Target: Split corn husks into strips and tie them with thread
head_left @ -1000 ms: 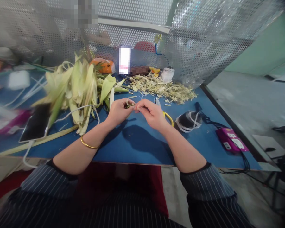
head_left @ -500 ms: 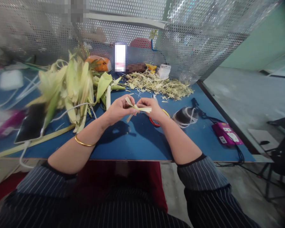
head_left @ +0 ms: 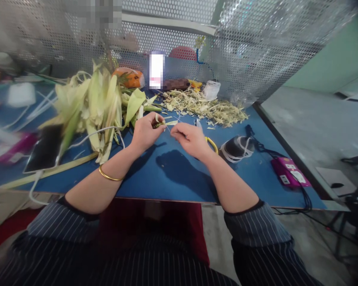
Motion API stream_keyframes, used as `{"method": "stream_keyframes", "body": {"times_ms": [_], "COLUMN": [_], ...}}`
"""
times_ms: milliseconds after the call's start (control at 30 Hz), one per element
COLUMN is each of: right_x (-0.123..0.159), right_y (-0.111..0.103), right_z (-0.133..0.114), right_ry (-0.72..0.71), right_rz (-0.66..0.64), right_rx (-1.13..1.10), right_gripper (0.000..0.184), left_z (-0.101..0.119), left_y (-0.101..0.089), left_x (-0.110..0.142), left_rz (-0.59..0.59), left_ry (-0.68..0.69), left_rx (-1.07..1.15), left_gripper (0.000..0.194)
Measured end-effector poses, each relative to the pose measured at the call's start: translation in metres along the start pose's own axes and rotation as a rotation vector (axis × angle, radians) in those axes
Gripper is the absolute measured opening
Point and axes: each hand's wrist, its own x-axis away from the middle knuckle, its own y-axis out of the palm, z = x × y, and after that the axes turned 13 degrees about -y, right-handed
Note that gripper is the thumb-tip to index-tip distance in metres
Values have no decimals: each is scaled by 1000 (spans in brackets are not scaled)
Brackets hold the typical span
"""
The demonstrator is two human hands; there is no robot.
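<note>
My left hand [head_left: 145,132] is closed in a pinch on a small folded piece of pale leaf strip [head_left: 159,123] held just above the blue table [head_left: 173,174]. My right hand [head_left: 189,139] is close to its right, fingers pinched together near a thin strand that runs to the leaf piece; I cannot make out exactly what it grips. A gold bangle [head_left: 109,176] sits on my left wrist. Scissors with a yellow handle [head_left: 210,143] lie on the table just behind my right hand, mostly hidden by it.
A heap of green-yellow leaves [head_left: 98,103] lies at the left, with a phone [head_left: 44,149] and white cable. Shredded leaf scraps [head_left: 209,109] lie at the back. A black and white coil [head_left: 237,149] and a pink device [head_left: 290,176] sit at the right. A perforated metal screen [head_left: 256,51] stands behind.
The strip that stretched between both hands half a second ago is now bunched in my left hand. My right hand has dropped slightly lower and to the right, and the view shifted a little.
</note>
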Motion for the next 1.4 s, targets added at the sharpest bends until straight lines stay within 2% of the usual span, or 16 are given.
{"method": "stream_keyframes", "body": {"times_ms": [100, 267, 433, 600, 700, 767, 833, 900, 967, 1100, 1267, 1400], "right_x": [-1, -1, -1, 0, 0, 0, 1, 1, 1, 3, 6, 5], "right_y": [-5, -11, -3, 10, 12, 10, 8, 6, 5, 5, 6, 4], "right_z": [2, 10, 16, 31, 35, 34, 32, 30, 30, 34, 36, 33], "right_ry": [-21, 134, 246, 385, 525, 601, 637, 634, 608, 571, 517, 465], "right_rz": [100, 136, 116, 137, 97, 32, -39, -89, -118, -152, -183, -225], "right_rx": [88, 111, 71, -191, -367, -426, -445, -435, -400, -361, -335, -321], "right_gripper": [15, 13, 13, 11, 12, 14, 16, 17, 18, 19, 17, 17], "left_z": [1, 6, 8, 15, 19, 21, 20, 17, 12, 0, -5, -2], "left_y": [-1, -2, -3, 4, 12, 14, 13, 9, 4, -2, -5, -7], "left_x": [3, 10, 10, 23, 35, 39, 38, 31, 23, 10, 6, 3], "left_rz": [-129, -305, -332, -321, -338, -416, -498, -539, -531, -533, -489, -433], "left_ry": [81, 248, 401, 524, 499, 443, 354, 249, 161, 133, 176, 96], "left_rx": [-85, -287, -620, -909, -960, -899, -797, -688, -596, -544, -672, -582], "left_gripper": [6, 12, 17, 27, 33, 31, 41, 42, 30, 20, 15, 15]}}
